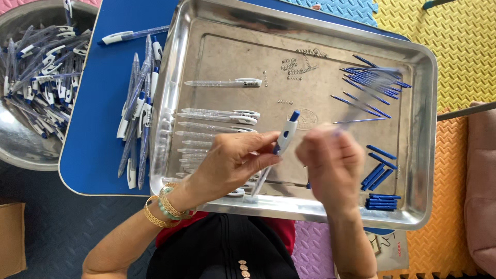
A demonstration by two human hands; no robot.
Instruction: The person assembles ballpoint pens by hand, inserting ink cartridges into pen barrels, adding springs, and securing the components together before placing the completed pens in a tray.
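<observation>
Left hand [232, 160] grips pen barrel [283, 140] tilted tip-up toward tray's [423, 129] far edge; right hand [330, 160] just beside, pinching blurred refill [361, 98]

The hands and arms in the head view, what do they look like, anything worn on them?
Both forearms are bare, with no sleeves and no gloves. The left hand has a stack of bracelets at the wrist: gold-coloured bangles and a strand of pale green beads. The right hand is motion-blurred; nothing worn shows on it or its wrist.
</observation>
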